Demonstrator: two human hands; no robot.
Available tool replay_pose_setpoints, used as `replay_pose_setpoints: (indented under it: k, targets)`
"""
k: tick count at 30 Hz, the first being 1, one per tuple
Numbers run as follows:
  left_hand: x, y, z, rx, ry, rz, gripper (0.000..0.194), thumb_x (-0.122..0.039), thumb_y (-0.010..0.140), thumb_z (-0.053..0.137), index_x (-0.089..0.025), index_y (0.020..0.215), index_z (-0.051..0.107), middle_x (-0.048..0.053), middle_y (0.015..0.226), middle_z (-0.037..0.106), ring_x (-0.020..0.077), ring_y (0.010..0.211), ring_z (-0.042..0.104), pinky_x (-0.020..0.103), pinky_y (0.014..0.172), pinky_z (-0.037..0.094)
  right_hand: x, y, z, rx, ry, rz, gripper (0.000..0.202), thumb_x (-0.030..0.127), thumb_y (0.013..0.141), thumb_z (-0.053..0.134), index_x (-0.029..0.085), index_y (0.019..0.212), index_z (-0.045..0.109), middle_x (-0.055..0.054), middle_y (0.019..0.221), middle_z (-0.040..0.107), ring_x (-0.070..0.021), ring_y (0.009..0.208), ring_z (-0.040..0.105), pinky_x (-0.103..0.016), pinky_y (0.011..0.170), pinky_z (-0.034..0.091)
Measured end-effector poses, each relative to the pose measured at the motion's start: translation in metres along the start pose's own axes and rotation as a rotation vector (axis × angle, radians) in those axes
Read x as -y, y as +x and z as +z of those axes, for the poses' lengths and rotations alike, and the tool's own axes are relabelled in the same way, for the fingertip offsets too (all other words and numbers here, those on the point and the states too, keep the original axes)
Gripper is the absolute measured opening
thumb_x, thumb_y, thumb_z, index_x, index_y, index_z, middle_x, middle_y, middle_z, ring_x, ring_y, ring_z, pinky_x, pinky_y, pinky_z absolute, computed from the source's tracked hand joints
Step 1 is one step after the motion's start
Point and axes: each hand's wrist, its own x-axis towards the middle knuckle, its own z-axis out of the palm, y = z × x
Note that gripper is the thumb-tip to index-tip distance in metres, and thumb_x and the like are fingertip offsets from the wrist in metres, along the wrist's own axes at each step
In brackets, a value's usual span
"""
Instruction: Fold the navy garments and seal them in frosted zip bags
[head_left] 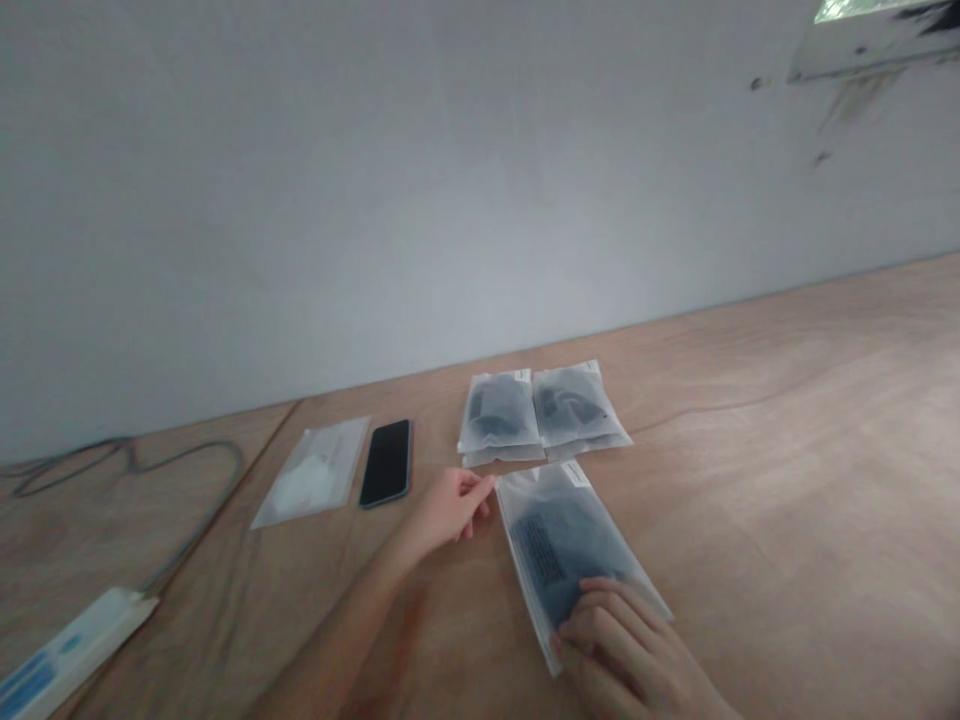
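A frosted plastic bag (559,535) with a dark item inside and a small white label at its far edge lies in front of me, slightly turned. My left hand (456,503) pinches the bag's far left corner between thumb and forefinger. Over the bag's near end, my right hand (626,645) has its fingers curled, gripping the near edge; its thumb is partly hidden. Just beyond are two similar filled bags side by side, one on the left (499,412) and one on the right (576,405).
Left of the bags lie a black phone (387,463) and a flat frosted bag (315,472) with something whitish inside. A white power strip (75,645) with a grey cable (191,535) is at the lower left. The wooden table (810,480) meets a pale wall (420,190) behind.
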Motion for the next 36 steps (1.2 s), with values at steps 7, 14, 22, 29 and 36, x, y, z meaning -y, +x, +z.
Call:
replay_pose_setpoints:
  k: [7,14,22,29,36]
  targets:
    - [0.016,-0.084,0.053,-0.050,-0.054,0.123,0.030,-0.046,0.093,0.063,-0.018,0.085,0.069,-0.002,0.070,0.065,0.0121,0.051,0.055,0.023,0.049,0.037,-0.011,0.005,-0.014,-0.042,-0.117,0.302,0.050,0.037,0.099,0.064,0.022,0.147,0.058,-0.014,0.155,0.056,-0.0339,0.145,0.052,-0.056,0.119,0.047]
    - [0.005,-0.082,0.082,-0.176,-0.094,0.157,0.032,-0.051,0.089,0.068,-0.019,0.089,0.075,0.004,0.076,0.075,0.0190,0.064,0.066,0.026,0.059,0.044,-0.019,0.011,0.009,0.134,-0.133,0.448,0.053,0.034,0.107,0.053,0.024,0.158,0.047,-0.012,0.166,0.046,-0.0349,0.154,0.041,-0.058,0.115,0.052]
    - [0.002,-0.077,0.090,-0.236,-0.072,0.217,0.008,-0.027,0.084,0.066,-0.021,0.080,0.068,0.003,0.079,0.072,0.0182,0.069,0.062,0.026,0.066,0.043,-0.020,0.019,0.013,0.183,-0.173,0.393,0.049,0.020,0.106,0.045,0.019,0.155,0.051,-0.016,0.155,0.057,-0.0348,0.149,0.048,-0.063,0.115,0.052]
    - [0.045,-0.103,0.069,-0.414,-0.171,0.182,0.018,-0.040,0.088,0.062,-0.023,0.082,0.061,0.001,0.075,0.063,0.0185,0.070,0.064,0.026,0.066,0.052,-0.023,0.007,0.016,0.292,-0.185,0.361,0.053,0.025,0.108,0.047,0.019,0.160,0.044,-0.015,0.161,0.051,-0.0331,0.151,0.047,-0.057,0.115,0.054]
    - [0.068,-0.110,0.075,-0.627,-0.271,0.251,0.031,-0.036,0.089,0.061,-0.023,0.117,0.061,0.009,0.108,0.075,0.0240,0.098,0.078,0.034,0.084,0.065,-0.054,-0.040,-0.018,0.342,-0.254,0.383,0.054,0.029,0.107,0.049,0.027,0.160,0.045,-0.011,0.168,0.043,-0.0335,0.153,0.044,-0.058,0.116,0.053]
